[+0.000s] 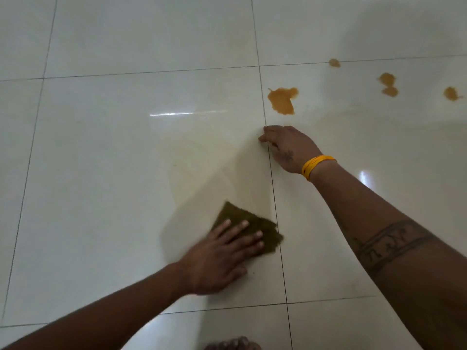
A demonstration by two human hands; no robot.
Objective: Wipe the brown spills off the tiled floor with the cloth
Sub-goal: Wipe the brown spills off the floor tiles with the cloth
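Olive fibrous cloth (pixel 249 229) flat under left hand (pixel 222 258).

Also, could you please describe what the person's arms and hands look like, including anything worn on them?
Both arms are bare, with no sleeves. The right hand carries a small tattoo, a yellow wristband circles its wrist, and a dark tattooed band rings the forearm. The left hand is unadorned.
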